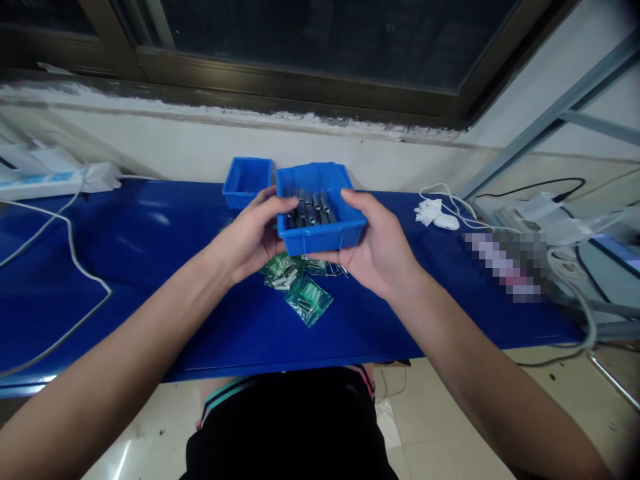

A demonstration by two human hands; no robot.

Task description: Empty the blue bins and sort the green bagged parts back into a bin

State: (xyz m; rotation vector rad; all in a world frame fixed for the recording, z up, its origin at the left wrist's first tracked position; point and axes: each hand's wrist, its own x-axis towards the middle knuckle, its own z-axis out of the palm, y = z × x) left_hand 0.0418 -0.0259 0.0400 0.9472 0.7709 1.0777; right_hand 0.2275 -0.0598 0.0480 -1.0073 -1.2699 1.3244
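Observation:
I hold a blue plastic bin (320, 237) above the blue table (150, 253), gripped from both sides. My left hand (253, 237) clasps its left wall and my right hand (375, 247) clasps its right wall and underside. Inside the bin lie several dark metal cylindrical parts (310, 208). Under the bin, on the table, lie several small green-tinted plastic bags (300, 283) with small metal pieces in them.
A second, smaller blue bin (247, 181) stands behind, near the wall. A white power strip (55, 180) and its cable (75, 267) lie at the left. At the right are white cables (450, 207), a white wad and more wiring. The table's front edge runs just before my lap.

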